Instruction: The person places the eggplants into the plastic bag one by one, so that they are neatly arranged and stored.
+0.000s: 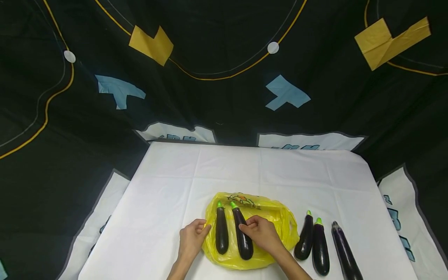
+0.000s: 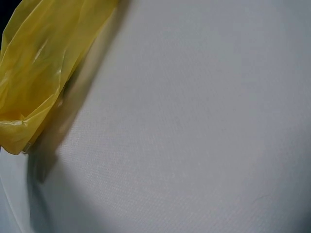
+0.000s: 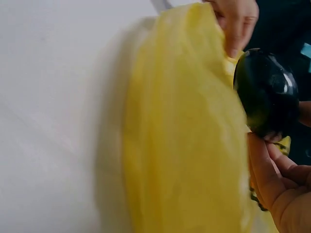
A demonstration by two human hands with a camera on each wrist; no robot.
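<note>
A yellow plastic bag [image 1: 269, 217] lies spread on the white table, with printing near its far edge. My left hand [image 1: 191, 238] pinches the bag's left edge between thumb and fingers. One eggplant [image 1: 221, 231], dark purple with a green stem, is at the bag's left side. My right hand [image 1: 262, 232] grips a second eggplant [image 1: 244, 243] beside it, fingers around its right side. In the right wrist view, the blunt end of this eggplant [image 3: 266, 92] shows above the bag's rim, held by the right hand [image 3: 286, 189]. The left wrist view shows only bag [image 2: 43, 68] and cloth.
Right of the bag lie two short eggplants [image 1: 304, 241] with green stems and a longer, darker-stemmed eggplant [image 1: 346, 252]. A white cloth [image 1: 168, 194] covers the table. Behind hangs a black curtain [image 1: 217, 105] with yellow and blue patches.
</note>
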